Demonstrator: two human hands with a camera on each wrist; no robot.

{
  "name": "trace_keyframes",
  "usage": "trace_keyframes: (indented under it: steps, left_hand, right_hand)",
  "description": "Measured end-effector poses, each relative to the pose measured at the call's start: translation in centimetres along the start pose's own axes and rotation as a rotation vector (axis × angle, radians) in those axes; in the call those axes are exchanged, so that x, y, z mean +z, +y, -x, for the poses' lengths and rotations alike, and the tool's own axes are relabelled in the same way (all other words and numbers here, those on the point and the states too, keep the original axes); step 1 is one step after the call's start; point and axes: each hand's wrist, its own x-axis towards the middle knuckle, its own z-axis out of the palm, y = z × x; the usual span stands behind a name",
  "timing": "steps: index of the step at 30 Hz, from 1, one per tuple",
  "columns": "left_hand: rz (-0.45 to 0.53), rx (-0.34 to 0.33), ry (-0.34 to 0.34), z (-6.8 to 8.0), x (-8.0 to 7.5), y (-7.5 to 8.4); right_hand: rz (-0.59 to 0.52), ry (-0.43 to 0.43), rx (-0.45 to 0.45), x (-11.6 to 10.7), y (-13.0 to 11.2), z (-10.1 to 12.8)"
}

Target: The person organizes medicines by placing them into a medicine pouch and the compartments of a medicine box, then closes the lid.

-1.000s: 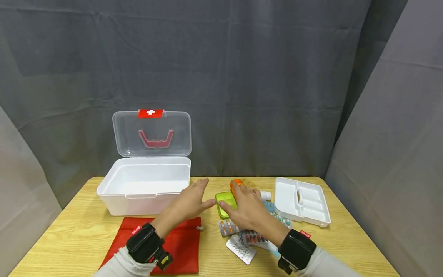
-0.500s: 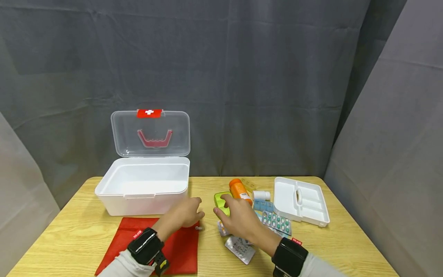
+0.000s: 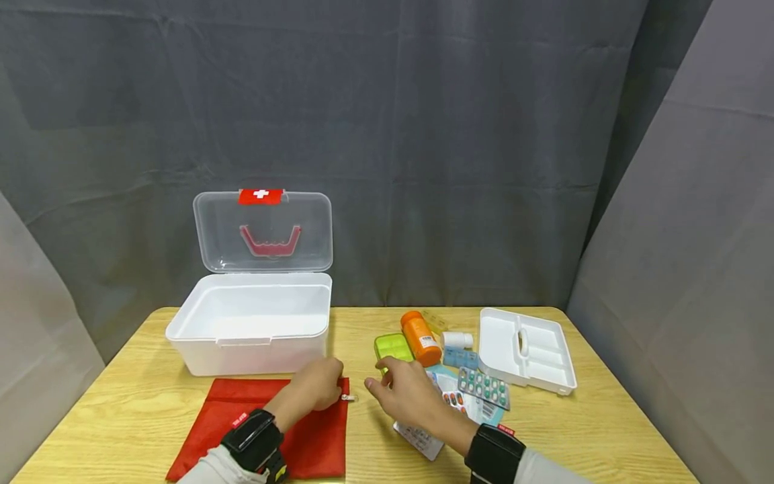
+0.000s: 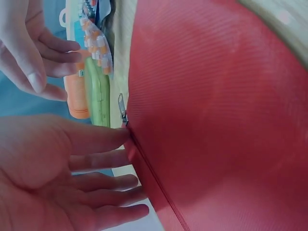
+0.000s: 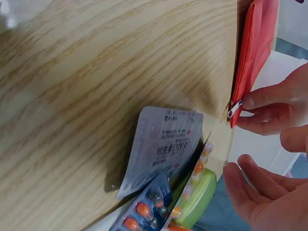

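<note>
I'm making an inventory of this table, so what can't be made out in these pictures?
Inside of the red pouch: all views, hidden by its fabric.
Label text on the orange bottle: head view, too small.
Smallest print on the silver blister pack: right wrist view, blurred.
Orange-capsule blister pack: head view, hidden by the right hand.

In the head view, my right fingers (image 3: 392, 365) obscure the lower edge of the green pillbox (image 3: 393, 346); the orange-capsule blister pack (image 4: 96, 45) cannot be made out there. The tips of my left fingers (image 3: 330, 391) are concealed, lower centre. Print on the orange bottle (image 3: 419, 334) is too small to read. In the left wrist view, the upper, right and lower edges crop the red pouch (image 4: 216, 120). In the right wrist view, a whitish item (image 5: 19, 9), upper left, is cut off and unidentifiable; the lower edge crops the red-capsule blister pack (image 5: 143, 211).
</note>
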Motion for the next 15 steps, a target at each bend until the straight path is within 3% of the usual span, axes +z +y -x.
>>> trace_keyframes:
  steps: [10,15]
  left_hand:
    - [0.005,-0.010,0.044,-0.29,-0.06,0.41]
    - [0.026,0.037,0.060,-0.37,-0.44,0.58]
  right_hand:
    - [-0.052,-0.059,0.038,0.50,0.22,0.04]
    - [-0.074,-0.061,0.073,0.32,0.15,-0.04]
